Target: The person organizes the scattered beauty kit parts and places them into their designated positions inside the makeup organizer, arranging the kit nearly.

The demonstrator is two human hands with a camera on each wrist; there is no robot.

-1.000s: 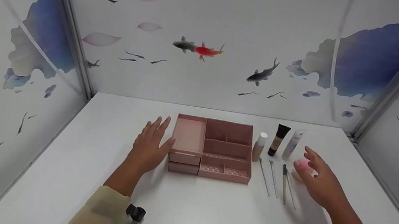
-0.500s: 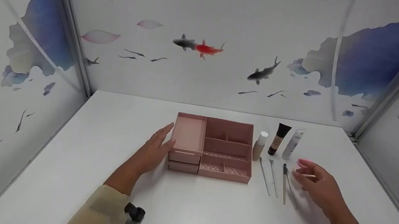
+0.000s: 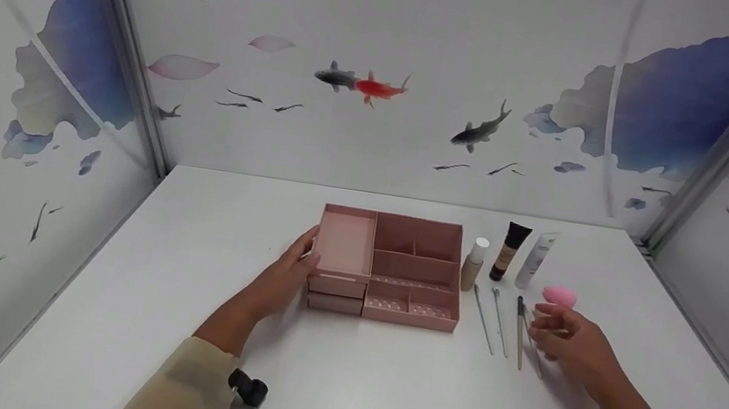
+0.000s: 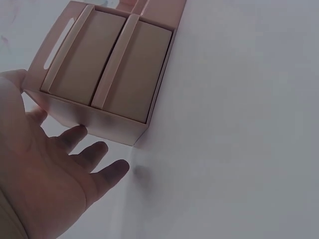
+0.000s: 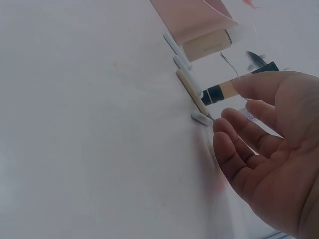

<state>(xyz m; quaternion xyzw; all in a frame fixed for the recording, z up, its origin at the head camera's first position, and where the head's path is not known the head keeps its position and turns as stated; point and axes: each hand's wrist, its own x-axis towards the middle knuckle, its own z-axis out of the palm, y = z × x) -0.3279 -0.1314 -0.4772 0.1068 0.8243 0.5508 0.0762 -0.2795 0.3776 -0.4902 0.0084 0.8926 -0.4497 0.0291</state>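
A pink compartment organizer (image 3: 344, 244) with two small drawers (image 4: 134, 69) stands mid-table. My left hand (image 3: 278, 285) lies along its left side, fingers extended; in the left wrist view the fingertips are right at the side wall. My right hand (image 3: 576, 345) is over the table at the right, fingers loosely bent, and the right wrist view shows a gap between thumb and fingers. Just beyond it sits a pink makeup sponge (image 3: 560, 296). Its fingertips overlap the upper part of the rightmost thin brush (image 3: 536, 346). Beside that lies a makeup brush (image 3: 519, 340) with a dark end.
Two more slim sticks (image 3: 483, 321) lie beside the organizer. Behind them stand a beige bottle (image 3: 471, 269) with a white cap, a black and tan tube (image 3: 510, 252) and a white tube (image 3: 535, 260). Printed walls (image 3: 371, 155) enclose the table's back and sides.
My left hand has come in against the organizer's side. My right hand first moved over the pink sponge, then drew slightly back toward me, so the sponge shows again.
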